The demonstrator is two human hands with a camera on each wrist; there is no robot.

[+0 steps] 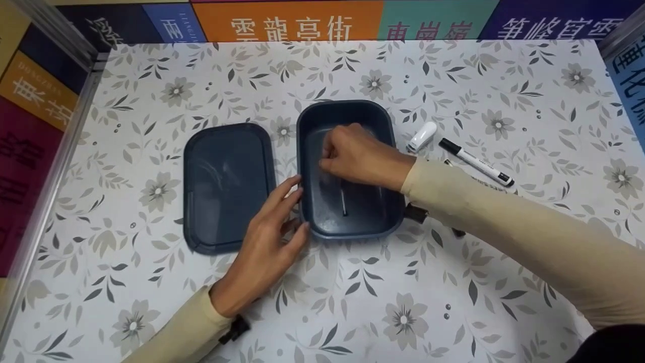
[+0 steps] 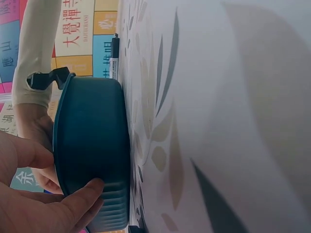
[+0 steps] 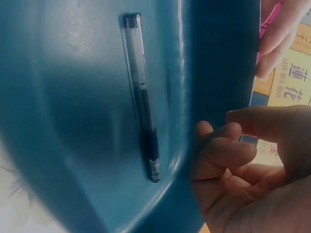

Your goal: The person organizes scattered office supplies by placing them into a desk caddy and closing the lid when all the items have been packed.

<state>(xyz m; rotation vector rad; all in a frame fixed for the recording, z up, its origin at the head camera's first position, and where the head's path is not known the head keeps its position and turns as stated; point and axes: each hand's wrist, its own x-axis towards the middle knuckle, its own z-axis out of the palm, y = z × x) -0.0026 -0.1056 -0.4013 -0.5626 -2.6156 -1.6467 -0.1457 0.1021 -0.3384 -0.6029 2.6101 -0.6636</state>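
A dark blue open box (image 1: 373, 217) stands on the table, its inside facing up. On its floor lies a clear-barrelled pen (image 3: 146, 97) with a dark grip, partly covered by my right hand in the head view. My right hand (image 1: 363, 154) hovers over the box with its fingers loosely curled; the right wrist view shows nothing between them. My left hand (image 1: 267, 239) is at the box's left side, fingertips (image 2: 92, 189) touching the outer wall. Left of the box lies a matching flat lid (image 1: 227, 186), partly behind my left hand.
Right of the box lie a white capped object (image 1: 422, 137) and a black-and-white marker (image 1: 476, 162). Other small items beside them are partly covered by my right sleeve (image 1: 504, 227). Coloured panels with characters (image 1: 292, 22) border the flower-patterned table (image 1: 322, 322).
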